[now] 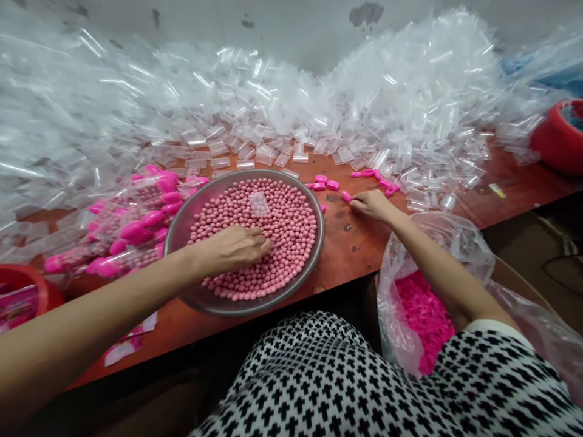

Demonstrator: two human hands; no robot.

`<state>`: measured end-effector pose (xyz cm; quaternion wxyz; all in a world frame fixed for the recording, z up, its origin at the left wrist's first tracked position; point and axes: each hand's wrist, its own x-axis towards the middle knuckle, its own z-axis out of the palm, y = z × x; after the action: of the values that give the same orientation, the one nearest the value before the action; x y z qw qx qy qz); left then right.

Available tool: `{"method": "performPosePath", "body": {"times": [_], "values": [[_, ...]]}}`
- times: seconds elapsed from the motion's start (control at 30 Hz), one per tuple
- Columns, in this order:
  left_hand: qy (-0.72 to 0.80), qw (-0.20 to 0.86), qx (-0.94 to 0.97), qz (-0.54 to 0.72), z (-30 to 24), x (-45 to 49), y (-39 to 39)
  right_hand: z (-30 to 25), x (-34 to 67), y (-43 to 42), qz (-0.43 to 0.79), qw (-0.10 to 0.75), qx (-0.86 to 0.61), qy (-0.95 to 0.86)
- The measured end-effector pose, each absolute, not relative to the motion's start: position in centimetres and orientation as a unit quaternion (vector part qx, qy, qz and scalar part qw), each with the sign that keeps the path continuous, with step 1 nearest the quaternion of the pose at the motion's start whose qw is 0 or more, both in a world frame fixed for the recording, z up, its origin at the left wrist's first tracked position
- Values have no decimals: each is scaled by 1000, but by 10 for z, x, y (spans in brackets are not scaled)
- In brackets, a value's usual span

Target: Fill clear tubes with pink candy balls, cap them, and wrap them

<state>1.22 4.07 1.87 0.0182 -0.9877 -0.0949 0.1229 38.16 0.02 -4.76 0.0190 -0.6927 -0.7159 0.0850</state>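
A wide metal basin (319,243) full of round pink beads (286,224) stands on the table. My left hand (237,247) is down among the beads, its fingers curled together and their tips hidden. On the beads just beyond it lies a clear plastic piece (259,204). To the right of the basin, my right hand (371,205) pinches a small bright pink plastic cap (347,196) between thumb and fingers, low over the table. More pink caps (332,185) are scattered close by, between the basin and the clear pieces.
Clear plastic tubes (410,79) are heaped along the wall. Filled tubes with pink ends (132,233) lie left of the basin. An open plastic bag (392,303) of pink pieces (423,309) sits below my right arm. Red tubs (553,136) stand at both sides.
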Motion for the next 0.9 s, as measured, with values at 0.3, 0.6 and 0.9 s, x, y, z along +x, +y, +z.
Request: {"method": "performPosePath", "body": {"times": [0.3,0.6,0.9], "values": [[-154,-132,-976,75,1,51,30,-45,416,-29,10,76,-634,-769],[-317,-679,-621,-229,7,28,15,-53,417,-26,48,-15,-504,-862],[-281,-749,-532,-277,11,24,-1,-65,378,-43,119,194,-715,-661]]}}
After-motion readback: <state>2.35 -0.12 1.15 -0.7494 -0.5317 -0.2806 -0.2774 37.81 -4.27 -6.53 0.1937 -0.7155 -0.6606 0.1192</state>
